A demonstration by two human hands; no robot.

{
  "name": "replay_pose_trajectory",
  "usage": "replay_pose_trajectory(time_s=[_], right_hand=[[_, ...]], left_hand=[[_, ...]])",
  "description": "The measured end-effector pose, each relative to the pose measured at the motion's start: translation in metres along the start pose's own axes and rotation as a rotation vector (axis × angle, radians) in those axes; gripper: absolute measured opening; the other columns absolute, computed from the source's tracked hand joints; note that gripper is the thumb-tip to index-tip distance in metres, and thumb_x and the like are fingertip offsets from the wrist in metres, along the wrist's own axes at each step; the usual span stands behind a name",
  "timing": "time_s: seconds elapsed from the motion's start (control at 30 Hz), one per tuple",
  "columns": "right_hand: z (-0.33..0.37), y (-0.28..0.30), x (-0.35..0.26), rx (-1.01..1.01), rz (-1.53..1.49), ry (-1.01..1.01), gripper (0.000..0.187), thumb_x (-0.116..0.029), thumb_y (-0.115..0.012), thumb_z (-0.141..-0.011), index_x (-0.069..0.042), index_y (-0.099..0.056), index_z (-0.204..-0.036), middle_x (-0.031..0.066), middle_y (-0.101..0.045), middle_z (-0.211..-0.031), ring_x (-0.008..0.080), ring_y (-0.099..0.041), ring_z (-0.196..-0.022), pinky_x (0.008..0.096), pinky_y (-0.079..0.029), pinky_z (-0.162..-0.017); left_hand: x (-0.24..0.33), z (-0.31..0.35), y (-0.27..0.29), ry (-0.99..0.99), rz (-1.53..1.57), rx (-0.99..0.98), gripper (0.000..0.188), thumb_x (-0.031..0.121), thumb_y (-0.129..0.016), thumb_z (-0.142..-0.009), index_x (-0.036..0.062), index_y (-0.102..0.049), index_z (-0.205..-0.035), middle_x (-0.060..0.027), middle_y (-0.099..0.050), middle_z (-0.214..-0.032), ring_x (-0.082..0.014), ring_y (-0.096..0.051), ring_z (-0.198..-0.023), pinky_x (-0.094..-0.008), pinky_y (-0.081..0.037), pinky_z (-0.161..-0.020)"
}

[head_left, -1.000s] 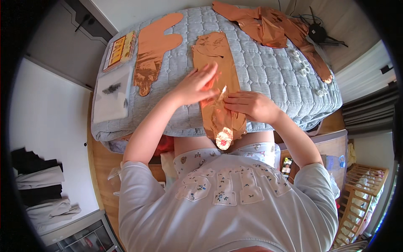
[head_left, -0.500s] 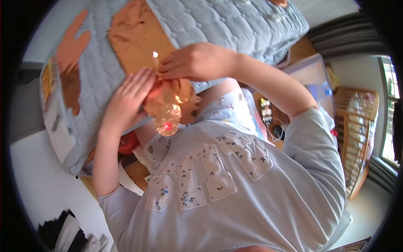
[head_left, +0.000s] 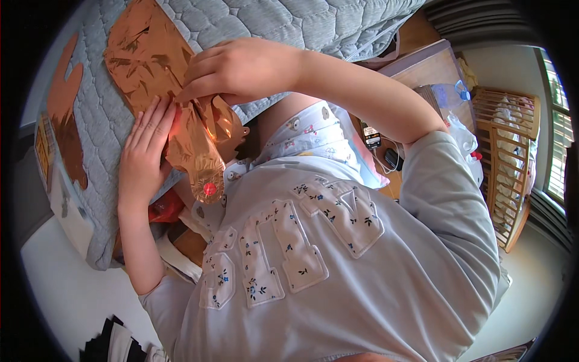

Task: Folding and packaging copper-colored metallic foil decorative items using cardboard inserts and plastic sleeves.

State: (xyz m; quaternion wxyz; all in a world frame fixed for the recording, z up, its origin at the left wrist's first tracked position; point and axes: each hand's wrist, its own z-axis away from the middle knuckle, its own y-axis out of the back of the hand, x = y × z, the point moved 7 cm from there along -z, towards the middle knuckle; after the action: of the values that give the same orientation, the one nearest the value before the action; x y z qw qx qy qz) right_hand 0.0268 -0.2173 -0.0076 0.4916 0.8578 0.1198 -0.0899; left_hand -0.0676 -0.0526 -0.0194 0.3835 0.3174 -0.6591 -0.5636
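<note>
A crinkled copper-coloured foil piece (head_left: 196, 142) hangs over my lap, its rounded lower end marked with a small red spot. My left hand (head_left: 145, 148) holds its left side, fingers long and close together, thumb hidden. At its upper part, the bent fingers of my right hand (head_left: 220, 71) pinch the foil; what lies under the fingertips is hidden. Just beyond both hands, a wide copper foil sheet (head_left: 142, 51) lies creased on the mattress; whether it joins the held piece I cannot tell. Another flat foil shape (head_left: 66, 111) with rounded arms lies at the mattress's left side.
The grey quilted mattress (head_left: 259, 24) spans the far side. On the right are a phone (head_left: 371, 136) with a white cable, a plastic bottle with a blue cap (head_left: 462, 89) and a wooden crib (head_left: 503, 163). Dark and white cloth (head_left: 114, 341) lies at lower left.
Both hands and the held foil have shifted left in view as the view moved. The foil's lower end hangs straighter, and my right fingers have moved slightly over the upper part.
</note>
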Motion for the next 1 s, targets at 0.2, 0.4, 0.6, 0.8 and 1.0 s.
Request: replay_pose_trajectory(time_s=[0.2,0.4,0.6,0.8,1.0], right_hand=[[0.004,0.002,0.005,0.001,-0.036,0.033,0.048,-0.008,-0.069,-0.083,-0.009,-0.065,-0.130,0.0101,-0.066,-0.125,0.0298,-0.062,-0.117,0.0413,-0.054,-0.098],[-0.009,-0.001,-0.009,0.032,-0.019,0.183,0.045,-0.011,-0.068,-0.086,-0.010,-0.065,-0.131,0.0082,-0.064,-0.136,0.0276,-0.060,-0.129,0.0405,-0.052,-0.105],[-0.007,-0.003,-0.007,0.004,-0.084,0.104,0.035,-0.010,-0.071,-0.083,-0.008,-0.072,-0.119,0.0093,-0.071,-0.125,0.0285,-0.067,-0.117,0.0413,-0.055,-0.100],[-0.018,-0.001,0.012,0.000,-0.332,-0.303,0.046,-0.005,-0.073,-0.081,-0.006,-0.067,-0.127,0.0156,-0.074,-0.108,0.0327,-0.073,-0.096,0.0380,-0.057,-0.082],[-0.029,-0.008,0.043,0.046,-0.530,-0.772,0.027,-0.013,-0.068,-0.098,-0.001,-0.066,-0.122,0.0053,-0.071,-0.089,0.0126,-0.063,-0.078,0.0304,-0.051,-0.073]], left_hand=[[-0.003,-0.005,-0.001,-0.007,-0.006,0.024,0.081,-0.007,-0.064,-0.077,0.0100,-0.043,-0.154,-0.0119,-0.045,-0.158,-0.0315,-0.039,-0.148,-0.0489,-0.031,-0.123],[-0.008,0.003,0.007,-0.016,0.009,0.075,0.071,-0.008,-0.060,-0.077,0.0067,-0.051,-0.147,-0.0129,-0.048,-0.156,-0.0298,-0.041,-0.147,-0.0488,-0.034,-0.122],[-0.005,-0.004,0.011,0.016,0.120,0.022,0.065,-0.003,-0.058,-0.080,0.0051,-0.053,-0.145,-0.0109,-0.048,-0.156,-0.0281,-0.039,-0.149,-0.0479,-0.032,-0.123],[-0.028,0.006,0.008,0.134,0.762,0.171,0.036,0.008,-0.061,-0.093,0.0004,-0.063,-0.128,-0.0088,-0.066,-0.131,-0.0262,-0.061,-0.123,-0.0381,-0.046,-0.105],[-0.056,-0.005,0.002,0.653,1.177,0.378,0.027,0.025,-0.065,-0.103,-0.0020,-0.069,-0.104,0.0033,-0.063,-0.087,-0.0040,-0.052,-0.081,-0.0228,-0.044,-0.071]])
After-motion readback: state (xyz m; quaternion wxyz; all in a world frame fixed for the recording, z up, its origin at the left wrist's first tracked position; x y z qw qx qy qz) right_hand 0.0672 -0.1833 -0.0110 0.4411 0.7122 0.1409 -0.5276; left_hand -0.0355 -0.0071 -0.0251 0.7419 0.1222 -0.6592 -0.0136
